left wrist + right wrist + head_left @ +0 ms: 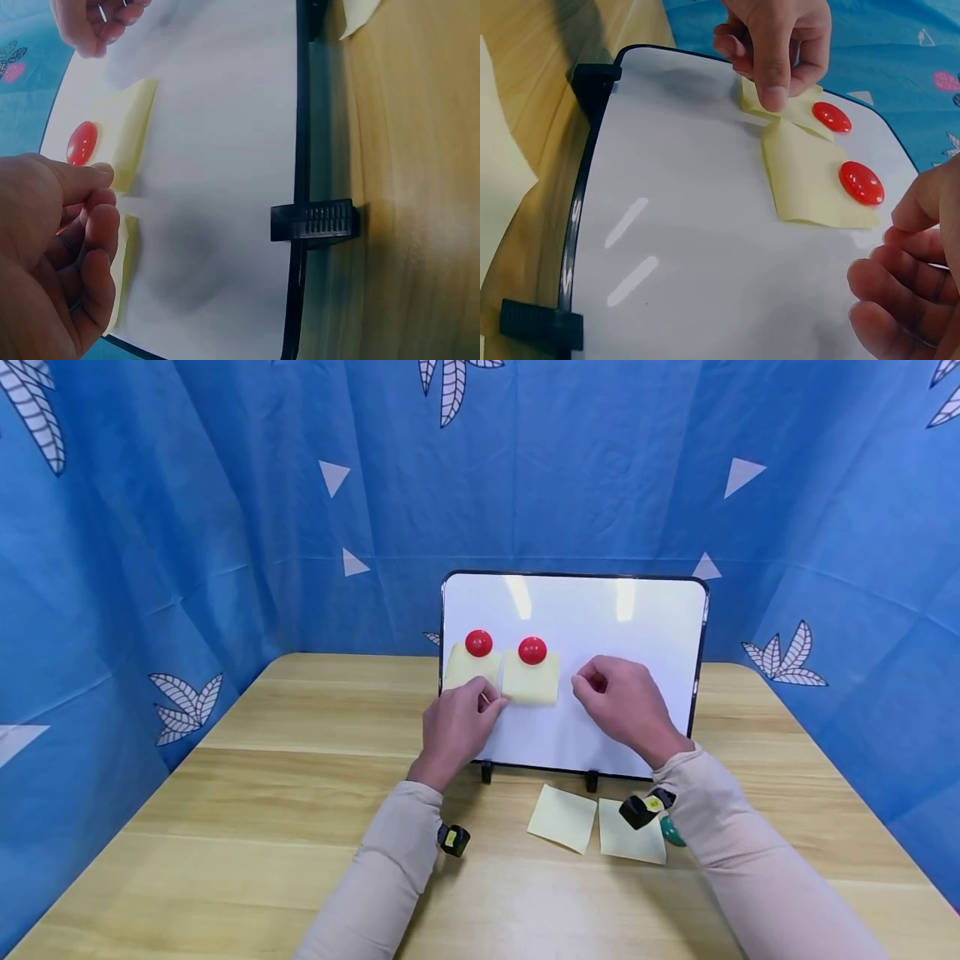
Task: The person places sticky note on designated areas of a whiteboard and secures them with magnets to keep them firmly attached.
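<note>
A whiteboard stands upright on the table. Two pale yellow sticky notes hang side by side on it, the left note and the right note, under a left red round magnet and a right red round magnet. My left hand seems to pinch the right note's lower left corner between thumb and index finger; that corner is partly hidden by the thumb. Loosely curled before the board, right of both notes, my right hand holds nothing visible.
Two more sticky notes lie on the table before the board, one at left and one at right. Under my right wrist a green round piece shows partly. Black feet support the board; a blue curtain surrounds the table.
</note>
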Demonstrator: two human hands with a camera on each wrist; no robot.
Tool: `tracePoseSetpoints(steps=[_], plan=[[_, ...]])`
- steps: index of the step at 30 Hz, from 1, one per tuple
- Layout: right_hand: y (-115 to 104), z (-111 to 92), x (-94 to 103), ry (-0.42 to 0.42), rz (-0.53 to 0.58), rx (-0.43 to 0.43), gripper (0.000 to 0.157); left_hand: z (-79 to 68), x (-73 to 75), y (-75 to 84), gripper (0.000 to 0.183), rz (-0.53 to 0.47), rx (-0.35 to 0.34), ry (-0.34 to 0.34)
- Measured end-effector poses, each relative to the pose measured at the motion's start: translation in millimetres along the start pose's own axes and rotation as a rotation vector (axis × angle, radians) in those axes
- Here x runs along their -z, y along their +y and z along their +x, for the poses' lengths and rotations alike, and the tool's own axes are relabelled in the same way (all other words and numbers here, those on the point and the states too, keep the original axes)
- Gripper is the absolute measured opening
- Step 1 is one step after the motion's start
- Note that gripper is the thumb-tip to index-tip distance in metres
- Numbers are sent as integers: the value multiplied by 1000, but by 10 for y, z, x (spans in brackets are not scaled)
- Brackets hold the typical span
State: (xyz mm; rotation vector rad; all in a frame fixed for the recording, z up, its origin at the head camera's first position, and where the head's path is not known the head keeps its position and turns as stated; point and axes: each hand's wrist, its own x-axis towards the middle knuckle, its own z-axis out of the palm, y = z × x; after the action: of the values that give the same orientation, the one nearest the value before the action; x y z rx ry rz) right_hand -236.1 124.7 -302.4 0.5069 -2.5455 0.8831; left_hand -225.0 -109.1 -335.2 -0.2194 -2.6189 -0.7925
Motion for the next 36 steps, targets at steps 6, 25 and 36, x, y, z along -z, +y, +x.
tracePoseSetpoints(steps=[6,25,36], plan=[[60,-82,36,-5,3,0,13,-56,-26,-17,17,9,-12,-73],[320,-431,167,-38,17,-18,14,-195,-110,39,14,-25,-13,-298],[449,-631,224,-51,1,-28,13,-211,-177,58,13,-41,2,-425]])
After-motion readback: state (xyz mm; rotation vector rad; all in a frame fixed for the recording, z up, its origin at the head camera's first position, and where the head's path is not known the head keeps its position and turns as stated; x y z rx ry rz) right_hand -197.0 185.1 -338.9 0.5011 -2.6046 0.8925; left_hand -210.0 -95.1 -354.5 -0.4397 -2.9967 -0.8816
